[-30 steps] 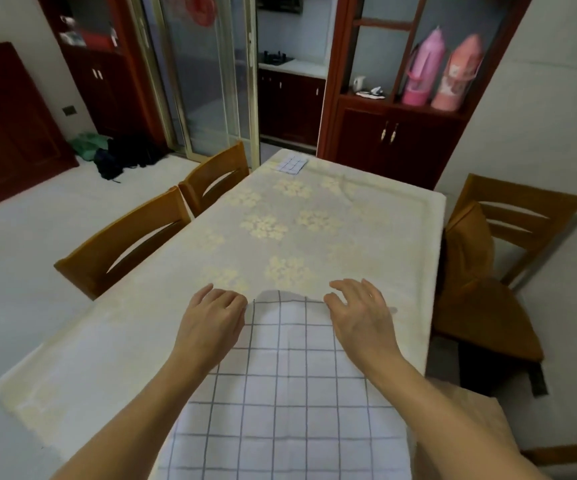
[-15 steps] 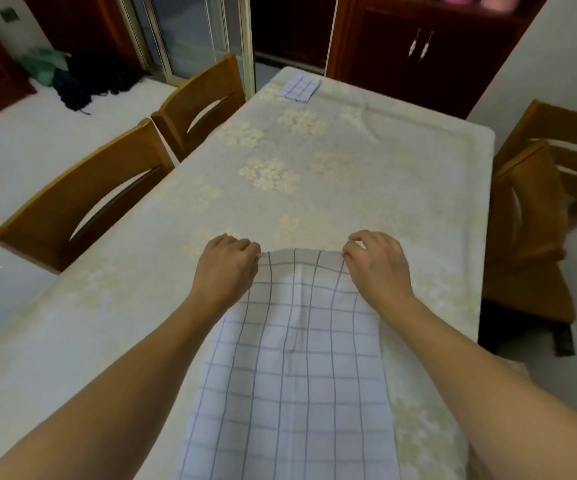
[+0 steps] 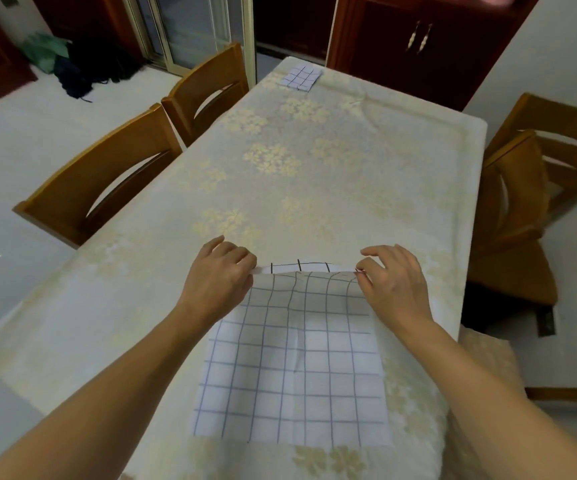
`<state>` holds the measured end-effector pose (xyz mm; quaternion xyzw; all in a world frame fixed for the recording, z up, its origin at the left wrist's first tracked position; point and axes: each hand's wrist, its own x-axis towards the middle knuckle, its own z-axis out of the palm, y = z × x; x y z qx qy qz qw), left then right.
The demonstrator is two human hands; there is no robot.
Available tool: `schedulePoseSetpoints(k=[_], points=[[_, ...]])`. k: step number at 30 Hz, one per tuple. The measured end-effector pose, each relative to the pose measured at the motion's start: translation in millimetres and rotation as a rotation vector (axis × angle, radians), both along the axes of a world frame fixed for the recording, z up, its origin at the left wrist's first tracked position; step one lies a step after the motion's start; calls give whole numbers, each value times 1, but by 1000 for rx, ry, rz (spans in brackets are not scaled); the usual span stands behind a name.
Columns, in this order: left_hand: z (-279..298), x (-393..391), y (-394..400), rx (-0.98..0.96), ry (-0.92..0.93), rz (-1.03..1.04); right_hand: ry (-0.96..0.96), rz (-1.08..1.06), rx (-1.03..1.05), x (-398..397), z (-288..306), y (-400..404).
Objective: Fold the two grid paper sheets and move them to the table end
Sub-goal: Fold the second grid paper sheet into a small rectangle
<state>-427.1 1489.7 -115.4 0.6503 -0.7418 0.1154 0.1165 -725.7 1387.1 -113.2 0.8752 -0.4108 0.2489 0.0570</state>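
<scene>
A large white sheet of grid paper (image 3: 294,368) lies on the near part of the table (image 3: 314,161). My left hand (image 3: 221,278) pinches its far left corner and my right hand (image 3: 392,280) pinches its far right corner. The far edge is lifted off the cloth and curls back toward me, showing a strip of its underside. A second grid sheet (image 3: 300,77), folded small, lies flat at the far end of the table.
The table wears a pale cloth with yellow flower prints. Two wooden chairs (image 3: 107,168) stand along its left side, and more wooden chairs (image 3: 522,202) along the right. A dark cabinet (image 3: 418,46) stands behind the far end.
Both hands went from resting flat on the sheet's far edge to pinching its corners, and the edge now rises off the table. The camera has tilted down.
</scene>
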Motion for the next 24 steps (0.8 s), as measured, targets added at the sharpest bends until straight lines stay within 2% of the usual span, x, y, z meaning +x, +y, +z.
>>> schedulePoseSetpoints(k=[7, 14, 24], points=[[-6, -29, 68, -6, -21, -67, -39, 89, 30, -30, -7, 62], [-35, -59, 137, 117, -36, -83, 10, 169, 139, -62, -51, 137], [-81, -82, 184, 212, -79, -56, 98, 168, 255, -87, -102, 180]])
